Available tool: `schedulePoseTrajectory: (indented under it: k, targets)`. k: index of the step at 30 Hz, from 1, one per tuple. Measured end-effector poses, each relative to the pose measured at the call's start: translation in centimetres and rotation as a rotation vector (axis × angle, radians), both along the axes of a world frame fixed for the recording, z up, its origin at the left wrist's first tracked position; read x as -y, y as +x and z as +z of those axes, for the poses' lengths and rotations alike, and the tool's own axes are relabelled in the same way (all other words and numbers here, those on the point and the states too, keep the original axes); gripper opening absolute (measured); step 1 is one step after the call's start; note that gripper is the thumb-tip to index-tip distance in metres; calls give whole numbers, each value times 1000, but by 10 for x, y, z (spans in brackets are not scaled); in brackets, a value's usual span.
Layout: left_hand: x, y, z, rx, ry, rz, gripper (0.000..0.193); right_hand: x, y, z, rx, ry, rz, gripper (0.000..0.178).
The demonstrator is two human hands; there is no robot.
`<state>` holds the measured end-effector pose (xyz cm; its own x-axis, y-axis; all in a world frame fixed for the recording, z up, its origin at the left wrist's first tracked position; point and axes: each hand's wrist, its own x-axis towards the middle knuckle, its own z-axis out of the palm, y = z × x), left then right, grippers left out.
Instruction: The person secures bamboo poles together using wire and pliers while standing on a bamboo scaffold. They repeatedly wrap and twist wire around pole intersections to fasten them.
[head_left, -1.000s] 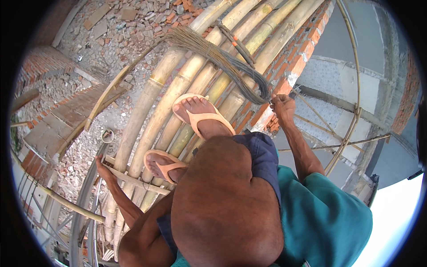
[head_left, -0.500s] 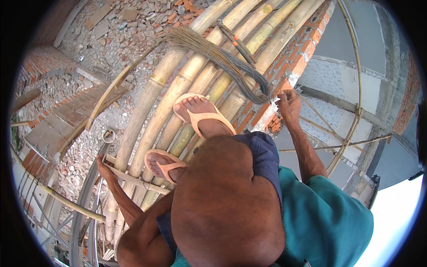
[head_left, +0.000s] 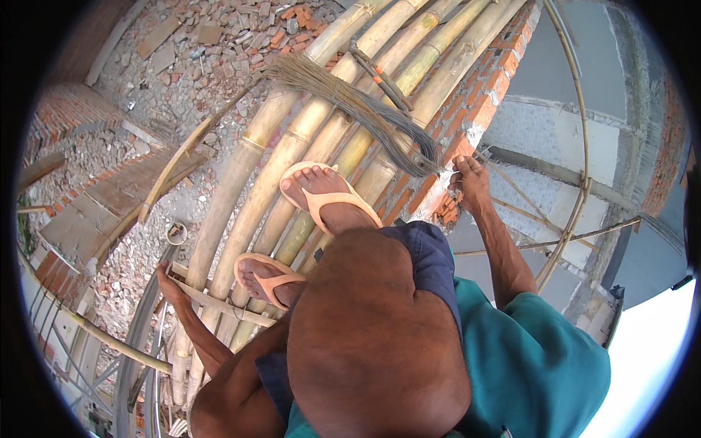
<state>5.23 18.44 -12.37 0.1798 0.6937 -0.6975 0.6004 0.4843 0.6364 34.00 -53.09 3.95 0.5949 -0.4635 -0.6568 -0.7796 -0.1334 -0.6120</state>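
Observation:
I sit or squat over a row of bamboo poles (head_left: 234, 175), my sandalled feet planted on them. At the broken edge of a brick wall (head_left: 491, 95), my right hand (head_left: 472, 182) has its fingers curled into a pinch. Something thin and pale shows at the fingertips, too small to name. My left hand (head_left: 172, 286) is at the outer end of a wooden crosspiece (head_left: 230, 305) tied over the poles; its fingers are partly hidden. Across the bamboo ahead of my feet lies a bundle of thin wire (head_left: 365, 117). Beside it rests a dark tool (head_left: 391, 86) with orange marks.
Broken bricks and rubble (head_left: 226, 62) lie far below on the left, with a small round bucket (head_left: 177, 233). A bent bamboo pole (head_left: 117, 339) crosses at lower left. Thin bamboo scaffolding (head_left: 584, 182) stands on the right above a lower grey floor (head_left: 591, 62).
My right hand has dropped slightly, and its fingers have shifted at the wall edge. The left hand stays by the crosspiece. The whole view has moved a little.

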Motion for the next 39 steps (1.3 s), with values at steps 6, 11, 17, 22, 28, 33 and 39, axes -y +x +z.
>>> schedulePoseTrajectory:
  k: [6, 11, 17, 22, 28, 33, 39]
  targets:
    - [-3, -5, -1, -6, 32, -49, 61, 50, -35, -2, 94, 490, -130, 22]
    - [-5, -8, -10, -9, -15, -33, 61, 123, -62, 15, -27, 97, -604, 24]
    - [-9, -14, -22, 12, 99, -80, 60, 213, -46, 56, 352, -19, -908, 13]
    - [-8, -16, -28, 2, 219, -186, 66, 200, 26, 151, 818, -731, -966, 43]
    - [20, 71, 61, -111, 984, -241, 64, -25, 142, 269, 935, -1411, 756, 43]
    - [70, 186, 215, 950, 634, -402, 57, -296, 151, 265, 841, -641, 1858, 46]
    - [166, 217, 296, 1357, -179, 27, 53, -503, 82, 235, 937, -155, 2428, 45]
